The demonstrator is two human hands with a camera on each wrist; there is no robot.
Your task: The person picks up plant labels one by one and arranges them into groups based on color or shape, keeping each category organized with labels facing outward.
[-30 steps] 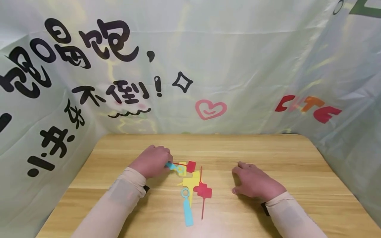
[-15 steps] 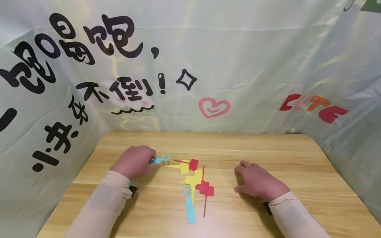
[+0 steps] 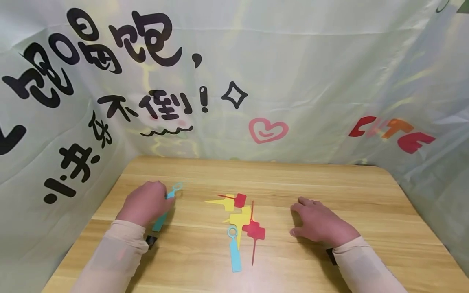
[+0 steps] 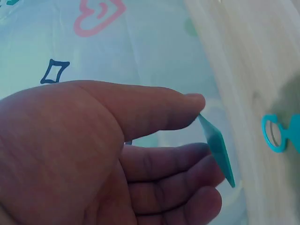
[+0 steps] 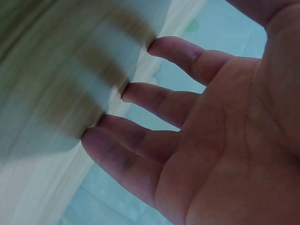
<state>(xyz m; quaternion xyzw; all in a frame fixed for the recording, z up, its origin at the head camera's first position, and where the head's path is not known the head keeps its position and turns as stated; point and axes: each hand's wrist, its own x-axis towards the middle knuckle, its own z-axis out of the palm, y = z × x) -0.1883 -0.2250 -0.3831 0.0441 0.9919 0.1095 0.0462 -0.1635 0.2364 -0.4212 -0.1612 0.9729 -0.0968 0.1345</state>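
Observation:
On the left side of the table my left hand [image 3: 144, 203] pinches a blue plant label [image 3: 159, 221] whose ring end points up and right. In the left wrist view, a flat teal part [image 4: 219, 150] sits between thumb and fingertips. Further right there, a teal ring [image 4: 273, 133] shows against the wood; I cannot tell whether it belongs to the same label. My right hand [image 3: 320, 224] rests with fingers spread and fingertips [image 5: 96, 140] on the table, holding nothing. Between the hands lie yellow T-shaped plant labels [image 3: 239, 219], red ones [image 3: 256, 232] and another blue label [image 3: 235, 256], partly overlapping.
The wooden table [image 3: 293, 179] has rounded far corners. A pale curtain [image 3: 311, 73] with printed characters and a pink heart hangs behind it and along both sides. Another red label [image 3: 240, 200] lies across a yellow one at the back of the pile.
My left hand has drawn the blue label out of the pile and moved it left and slightly toward me. The view has shifted a little; the right hand stays in place.

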